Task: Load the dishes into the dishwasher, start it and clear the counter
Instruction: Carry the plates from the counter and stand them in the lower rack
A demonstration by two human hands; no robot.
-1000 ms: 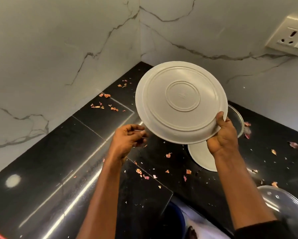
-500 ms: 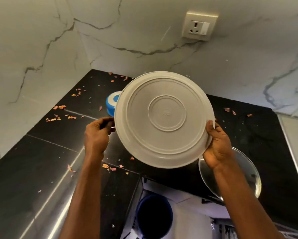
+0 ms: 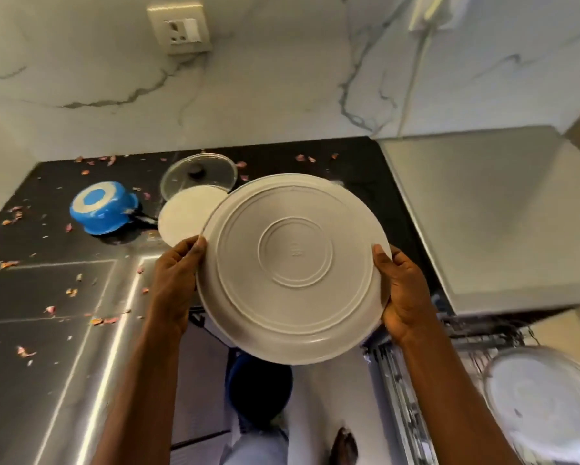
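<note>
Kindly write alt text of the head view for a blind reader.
The left hand and right hand hold a grey plate, underside showing, before a black counter bearing an overturned blue saucepan and a glass lid.

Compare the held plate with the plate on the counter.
The held plate is lifted, gripped at opposite rims by the left hand and right hand; the counter plate lies flat on the counter. The held plate shows its ringed underside; the counter plate shows a plain face. The held plate hides part of the counter plate. Both are round and pale.
</note>
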